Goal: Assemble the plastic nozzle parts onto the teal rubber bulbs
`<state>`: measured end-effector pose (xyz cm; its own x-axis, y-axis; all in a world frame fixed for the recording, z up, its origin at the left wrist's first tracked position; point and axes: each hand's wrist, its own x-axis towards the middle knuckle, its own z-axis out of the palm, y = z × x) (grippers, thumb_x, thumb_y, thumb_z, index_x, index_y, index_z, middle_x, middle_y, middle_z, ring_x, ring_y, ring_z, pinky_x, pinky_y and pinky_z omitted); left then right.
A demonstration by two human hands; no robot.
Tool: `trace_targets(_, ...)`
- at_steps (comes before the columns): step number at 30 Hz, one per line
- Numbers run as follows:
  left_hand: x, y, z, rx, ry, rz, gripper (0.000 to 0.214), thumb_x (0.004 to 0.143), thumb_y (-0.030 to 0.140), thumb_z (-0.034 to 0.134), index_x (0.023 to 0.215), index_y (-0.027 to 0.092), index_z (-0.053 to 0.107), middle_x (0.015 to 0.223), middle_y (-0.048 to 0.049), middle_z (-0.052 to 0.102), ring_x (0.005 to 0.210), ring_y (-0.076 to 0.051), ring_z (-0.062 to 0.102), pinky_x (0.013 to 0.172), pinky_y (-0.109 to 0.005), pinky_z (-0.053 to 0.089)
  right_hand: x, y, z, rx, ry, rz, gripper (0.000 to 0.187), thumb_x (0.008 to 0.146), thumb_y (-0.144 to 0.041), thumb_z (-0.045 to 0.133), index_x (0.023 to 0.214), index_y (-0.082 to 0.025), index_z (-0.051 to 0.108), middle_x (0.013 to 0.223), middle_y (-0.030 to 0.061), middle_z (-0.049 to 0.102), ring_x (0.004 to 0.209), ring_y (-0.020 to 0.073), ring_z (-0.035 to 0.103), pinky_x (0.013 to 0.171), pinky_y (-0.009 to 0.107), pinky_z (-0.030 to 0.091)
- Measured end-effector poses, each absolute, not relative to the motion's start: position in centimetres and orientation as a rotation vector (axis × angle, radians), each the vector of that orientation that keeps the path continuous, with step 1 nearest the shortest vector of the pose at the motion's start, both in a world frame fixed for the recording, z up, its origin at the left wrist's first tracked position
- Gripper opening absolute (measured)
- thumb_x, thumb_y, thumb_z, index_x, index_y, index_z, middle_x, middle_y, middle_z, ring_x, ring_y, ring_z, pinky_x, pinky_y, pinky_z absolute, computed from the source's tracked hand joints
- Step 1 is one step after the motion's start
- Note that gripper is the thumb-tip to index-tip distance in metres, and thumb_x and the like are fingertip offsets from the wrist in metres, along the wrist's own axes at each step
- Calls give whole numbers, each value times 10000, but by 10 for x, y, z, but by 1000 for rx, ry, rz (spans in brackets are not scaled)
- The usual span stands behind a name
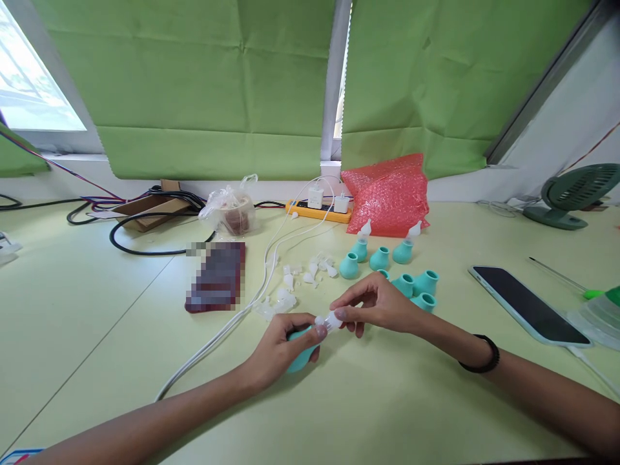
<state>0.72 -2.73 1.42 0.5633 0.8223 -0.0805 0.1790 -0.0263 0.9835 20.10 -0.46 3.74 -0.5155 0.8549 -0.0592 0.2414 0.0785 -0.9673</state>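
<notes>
Left hand (pixel 279 343): wrapping round a teal bulb (pixel 300 361) above the near middle of the table (pixel 397 407).
Right hand (pixel 376 302): pinching a clear nozzle (pixel 333 321) at the bulb's neck end.
Long axis: slanting, neck pointing rightward and away; hands are covering the joint, so its fit is hard to judge.
Beyond: small clear pieces (pixel 289 281) lying loose; other bulbs (pixel 378 259) standing, the right hand partly blocking them.

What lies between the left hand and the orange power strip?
The head view shows small translucent pieces and a stretch of white cable between the left hand and the orange power strip.
</notes>
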Motion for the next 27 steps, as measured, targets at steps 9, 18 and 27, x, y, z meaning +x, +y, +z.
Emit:
trace_targets(9,7,-30,13,1610,942,606,387,807,391,425,543,121,508,497,19,439,456,-73,355,448,-199,262,203,3,29,-999,-1792,1657,210,621,-296,682,706,-104,689,574,29,630,471,74,568,471,175,507)
trace_targets(18,10,-31,11,1691,1013,596,418,806,403,413,505,125,495,462,34,384,444,-71,330,447,-204,249,204,5,22,-982,-1803,1685,217,624,-301,677,712,-102,691,571,28,623,459,64,538,453,179,494)
trace_targets(27,6,-33,12,1533,870,724,303,771,373,499,703,110,632,617,-26,567,562,-118,479,525,-215,349,195,-11,37,-990,-1812,1333,149,612,-246,687,695,-123,690,543,25,618,419,57,498,393,158,420)
